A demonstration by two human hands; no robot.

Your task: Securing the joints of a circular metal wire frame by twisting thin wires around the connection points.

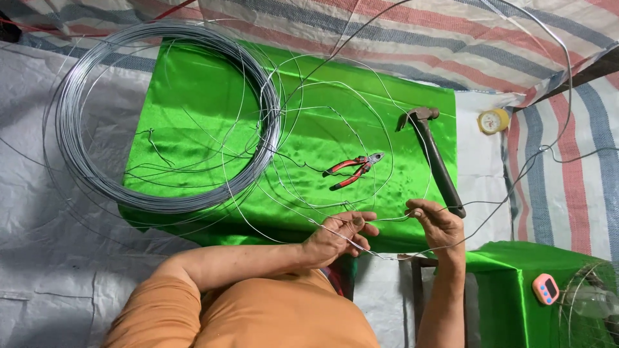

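Observation:
My left hand and my right hand both pinch one thin strand of steel wire at the near edge of a shiny green cloth. The strand runs between the two hands, a short gap apart, and loops away over the cloth. A large coil of grey wire lies at the left, half on the cloth. Red-handled pliers rest on the cloth just beyond my hands. A claw hammer lies to the right, its handle end close to my right hand.
A striped tarpaulin covers the ground around the cloth. A small yellow tape measure sits at the right. A second green-covered block with a pink timer stands at the lower right, beside a wire frame.

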